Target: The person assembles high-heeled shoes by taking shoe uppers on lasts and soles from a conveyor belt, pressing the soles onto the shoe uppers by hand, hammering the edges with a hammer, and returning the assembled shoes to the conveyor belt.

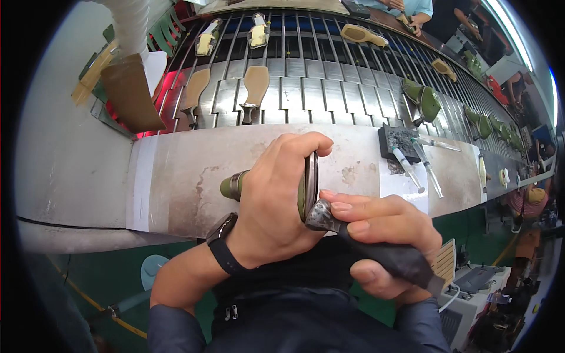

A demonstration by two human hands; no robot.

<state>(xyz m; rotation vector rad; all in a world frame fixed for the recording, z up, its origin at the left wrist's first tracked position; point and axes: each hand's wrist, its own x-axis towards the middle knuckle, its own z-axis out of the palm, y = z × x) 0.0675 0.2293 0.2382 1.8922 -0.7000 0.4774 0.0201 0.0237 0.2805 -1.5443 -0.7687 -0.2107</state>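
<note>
My left hand [273, 191] is wrapped round a green shoe [301, 197], its fingers curled over the far side. A dark rim runs along the shoe's right side, and a green end with a dark band sticks out left of the hand. Most of the shoe is hidden behind my palm. In my right hand [391, 220] is a short tool with a thick dark handle [391, 259] and a worn, rounded, metallic-looking head [321, 216]. That head touches or nearly touches the shoe's lower right edge; I cannot tell which.
A pale worktable [194, 176] runs along a slatted metal conveyor [294, 88] carrying soles [257, 82] and green shoes [422, 100]. Several syringes [409, 167] lie by a dark block [395, 141] at right. A brown flap [132, 94] hangs at left. A co-worker's hands [415, 20] show across the conveyor.
</note>
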